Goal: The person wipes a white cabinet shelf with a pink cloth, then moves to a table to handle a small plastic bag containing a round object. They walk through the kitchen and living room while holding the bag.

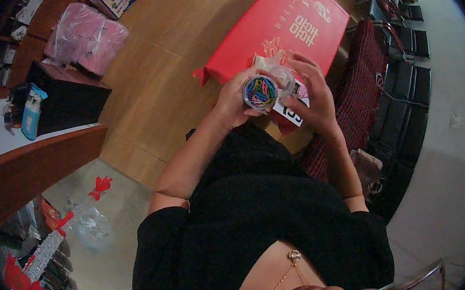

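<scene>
My left hand point(234, 100) holds a round clear plastic tub point(246, 101). Its mouth faces up towards me, and coloured paper clips point(260, 92) fill it. Close on its right, a round clear plastic piece point(287, 80), apparently the lid, lies between the thumb and curled fingers of my right hand point(314, 94). Beneath the hands is a card point(293, 116) with large dark print, partly hidden by my right thumb. Beyond them stands a red box or covered stand point(254, 28) with gold ornament and writing. Something whitish behind the tub is too covered to make out.
A plastic-wrapped pink bundle point(87, 39) sits at the upper left near a black box point(70, 98) and a blue-and-white bottle point(32, 113). On the right runs a black bench point(407, 105), beside a dark red woven cover point(354, 94). Bow-tied clear wrapping point(50, 249) lies lower left.
</scene>
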Tool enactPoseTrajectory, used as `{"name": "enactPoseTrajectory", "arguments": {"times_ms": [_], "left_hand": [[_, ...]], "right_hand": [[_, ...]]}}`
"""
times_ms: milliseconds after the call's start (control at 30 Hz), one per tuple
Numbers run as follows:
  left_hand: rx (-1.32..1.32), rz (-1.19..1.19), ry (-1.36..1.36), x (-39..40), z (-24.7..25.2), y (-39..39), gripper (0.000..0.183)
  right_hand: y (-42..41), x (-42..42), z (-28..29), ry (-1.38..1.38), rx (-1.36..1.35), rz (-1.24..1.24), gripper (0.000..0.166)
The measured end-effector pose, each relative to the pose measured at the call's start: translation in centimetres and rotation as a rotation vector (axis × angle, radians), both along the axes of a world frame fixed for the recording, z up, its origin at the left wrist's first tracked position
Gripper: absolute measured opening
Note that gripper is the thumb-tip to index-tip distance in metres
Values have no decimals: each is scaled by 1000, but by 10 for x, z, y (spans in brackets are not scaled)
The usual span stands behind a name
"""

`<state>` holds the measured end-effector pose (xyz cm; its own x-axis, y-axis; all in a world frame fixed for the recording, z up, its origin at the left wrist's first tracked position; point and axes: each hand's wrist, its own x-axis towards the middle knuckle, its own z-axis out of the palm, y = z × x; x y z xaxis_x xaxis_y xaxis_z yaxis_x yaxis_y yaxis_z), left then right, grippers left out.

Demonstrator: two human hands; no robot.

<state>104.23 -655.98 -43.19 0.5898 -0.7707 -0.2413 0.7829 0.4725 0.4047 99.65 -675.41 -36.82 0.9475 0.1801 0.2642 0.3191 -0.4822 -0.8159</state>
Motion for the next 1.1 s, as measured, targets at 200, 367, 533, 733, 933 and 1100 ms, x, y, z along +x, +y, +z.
{"name": "enactPoseTrajectory", "arguments": {"times_ms": [200, 367, 533, 733, 933, 1100], "left_hand": [[44, 180, 5, -9, -5, -8, 46], [97, 231, -101, -14, -9, -11, 46], [148, 327, 12, -18, -2, -17, 48], [127, 270, -64, -19, -6, -8, 51], [60, 174, -24, -17, -2, -1, 51], [-31, 155, -34, -16, -10, 2, 52]], "right_hand": [[30, -6, 19, -342, -345, -95, 24], [35, -4, 6, -405, -397, -132, 25], [39, -5, 4, -403, -300, -167, 17], [31, -9, -3, -131, 8, -233, 14], [27, 1, -20, 220, 905, -341, 9], [7, -1, -39, 352, 1041, -379, 9]]}}
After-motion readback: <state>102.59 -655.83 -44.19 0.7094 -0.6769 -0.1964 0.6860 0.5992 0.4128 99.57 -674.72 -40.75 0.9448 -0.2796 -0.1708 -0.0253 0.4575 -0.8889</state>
